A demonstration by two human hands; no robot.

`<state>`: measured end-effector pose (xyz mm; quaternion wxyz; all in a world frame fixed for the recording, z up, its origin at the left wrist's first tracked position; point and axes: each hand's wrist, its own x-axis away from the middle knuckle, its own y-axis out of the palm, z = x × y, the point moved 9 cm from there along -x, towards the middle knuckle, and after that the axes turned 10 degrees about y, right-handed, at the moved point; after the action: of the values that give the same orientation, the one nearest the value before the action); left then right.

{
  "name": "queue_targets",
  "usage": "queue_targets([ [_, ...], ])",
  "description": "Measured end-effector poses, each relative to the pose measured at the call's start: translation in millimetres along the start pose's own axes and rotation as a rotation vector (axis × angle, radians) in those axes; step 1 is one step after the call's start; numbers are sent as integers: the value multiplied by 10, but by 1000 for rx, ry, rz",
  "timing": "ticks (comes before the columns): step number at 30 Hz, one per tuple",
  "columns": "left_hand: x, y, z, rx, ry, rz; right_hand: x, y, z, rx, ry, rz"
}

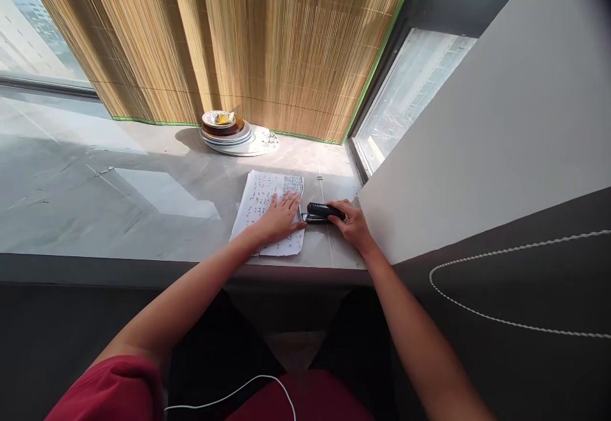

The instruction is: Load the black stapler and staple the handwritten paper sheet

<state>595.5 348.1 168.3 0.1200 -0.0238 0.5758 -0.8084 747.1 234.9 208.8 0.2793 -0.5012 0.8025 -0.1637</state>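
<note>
White paper (pixel 260 201) is lying flat, showing rows of dark handwriting and kinda ragged edges. Black stapler (pixel 324 210) is sitting right by its right-hand edge, mouth gaping toward it.

The paper (pixel 255 201) lies on the sill (pixel 157 236), near its front edge. My left hand (pixel 282 219) rests on the paper, toward its right side. At the paper's right edge sits the stapler (pixel 321 211), with my right hand (pixel 351 220) around its far end. Farther right of the paper stands the wall (pixel 496 116). Behind the paper, a little left, is the stack of dishes (pixel 226 141); farther behind hangs the blind (pixel 248 46).
</note>
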Motion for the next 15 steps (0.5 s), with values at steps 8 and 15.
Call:
queue_targets([
  [8,26,56,119,4,-68,27,19,-51,-60,41,-15,70],
  [15,-43,77,176,49,-166,86,41,46,-67,-10,-40,-58],
])
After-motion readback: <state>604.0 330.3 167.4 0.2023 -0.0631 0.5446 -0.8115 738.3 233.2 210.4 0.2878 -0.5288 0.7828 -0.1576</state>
